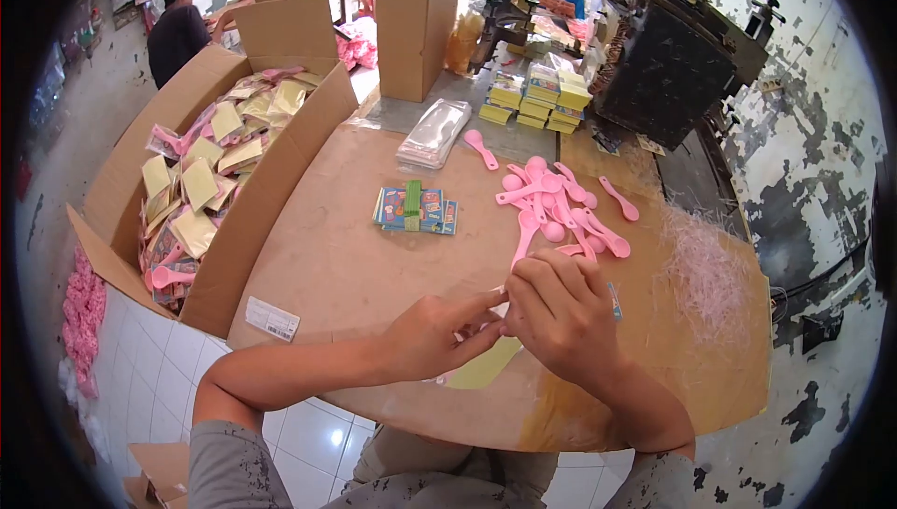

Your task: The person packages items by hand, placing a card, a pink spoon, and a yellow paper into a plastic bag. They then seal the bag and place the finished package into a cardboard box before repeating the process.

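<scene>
My left hand [444, 333] and my right hand [561, 313] meet over the front of the table, fingers pinched together on a small clear plastic bag [502, 309], mostly hidden by them. Just below the fingers shows a pale yellow card [486, 368]. Beyond my right hand lies a loose pile of pink plastic spoons [542, 193], the closest one reaching to the knuckles. A stack of blue printed cards [433, 212], bound with a green band [412, 205], rests left of the pile. Behind it is a stack of flat clear bags [434, 135].
At left stands an open carton [266, 219] filled with bagged yellow cards and pink spoons. Bundles of yellow cards [537, 93] and a tall cardboard box [416, 37] stand at the back. Thin plastic strips [710, 266] lie at right. Two people [176, 33] work farther off.
</scene>
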### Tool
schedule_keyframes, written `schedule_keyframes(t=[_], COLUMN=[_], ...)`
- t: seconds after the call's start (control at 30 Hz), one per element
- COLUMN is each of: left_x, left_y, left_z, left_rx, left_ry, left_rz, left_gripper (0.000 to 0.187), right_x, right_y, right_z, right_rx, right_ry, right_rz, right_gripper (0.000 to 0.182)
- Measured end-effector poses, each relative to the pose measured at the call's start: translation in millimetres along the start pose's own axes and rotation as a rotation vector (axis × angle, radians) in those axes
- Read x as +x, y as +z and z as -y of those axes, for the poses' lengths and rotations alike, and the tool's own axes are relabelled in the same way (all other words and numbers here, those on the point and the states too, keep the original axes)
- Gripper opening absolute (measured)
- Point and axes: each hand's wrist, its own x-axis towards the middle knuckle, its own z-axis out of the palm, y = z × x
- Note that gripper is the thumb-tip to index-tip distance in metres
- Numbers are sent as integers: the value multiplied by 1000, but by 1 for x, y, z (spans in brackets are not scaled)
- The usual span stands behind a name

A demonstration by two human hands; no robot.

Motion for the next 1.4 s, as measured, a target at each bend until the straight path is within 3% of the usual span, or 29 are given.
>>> schedule_keyframes(t=[0.17,0.23,0.3,0.47,0.67,0.77,0.83,0.9,0.97,1.03,1.17,1.23,1.33,1.4], left_x=[10,12,13,18,20,21,21,21,20,18,17,17,16,19], left_y=[-8,-2,-2,-7,-5,-2,-2,-1,1,2,2,1,-1,-2], left_z=[-6,2,6,5,9,19,15,13,16,17,18,21,19,18], left_rx=[-106,-382,-540,-631,-630,-585,-573,-587,-628,-605,-556,-548,-581,-624], left_ry=[-134,-152,-205,-293,-332,-305,-292,-295,-313,-286,-200,-217,-302,-335], left_rz=[85,24,18,85,59,4,3,-10,-27,-52,-100,-110,-114,-112], left_gripper=[40,38,36,41,43,44,45,45,46,47,47,47,47,44], right_x=[-4,-17,-66,-145,-203,-153,-116,-82,-65,-54,-48,-53,-58,-61], right_y=[-22,-68,-121,-137,-131,-123,-102,-77,-44,-12,19,28,31,30], right_z=[-37,-63,-104,-204,-204,-167,-131,-93,-60,-34,-24,-23,-18,-23], right_rx=[155,800,1461,705,-67,108,372,695,881,1025,1145,1385,1480,1432], right_ry=[280,651,768,1118,1000,1051,892,789,541,481,600,717,812,851], right_rz=[-60,186,218,-78,112,207,269,402,366,328,325,304,183,210], right_gripper=[13,6,4,24,30,29,27,36,50,63,58,52,41,38])
